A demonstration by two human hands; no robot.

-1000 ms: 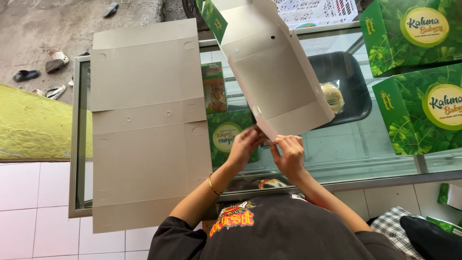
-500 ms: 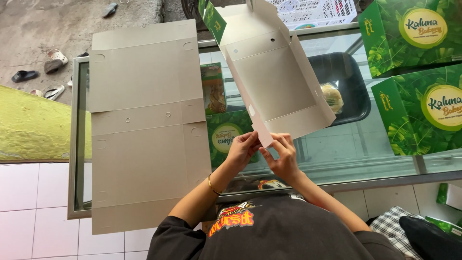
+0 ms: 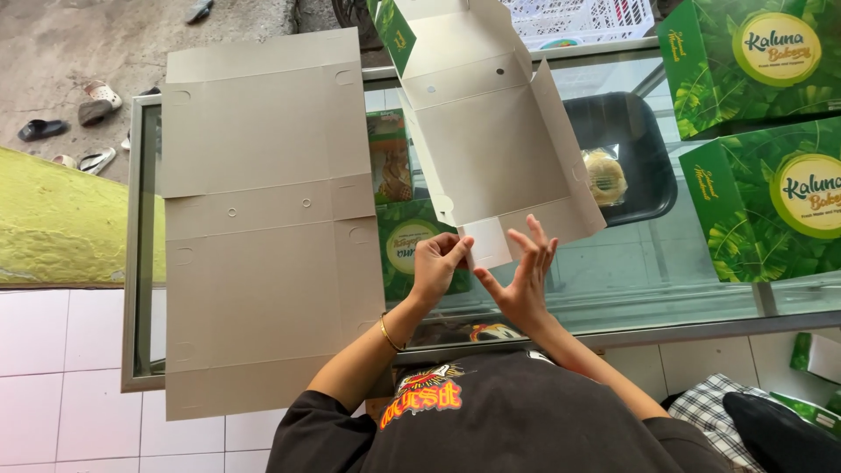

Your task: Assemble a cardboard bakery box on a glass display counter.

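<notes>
A half-folded cardboard box, grey inside and green outside, stands tilted on a glass display counter. My left hand pinches the small white corner flap at its near edge. My right hand is beside it with fingers spread, palm against the same flap and the near side wall. A gold bangle sits on my left wrist.
A stack of flat grey box blanks lies on the counter's left part. Two folded green boxes stand at right. Under the glass are a black tray with a bun and packaged goods. Sandals lie on the ground beyond.
The box has turned slightly, its side walls now raised. My right hand opened its fingers and moved against the corner flap, while my left hand kept its pinch.
</notes>
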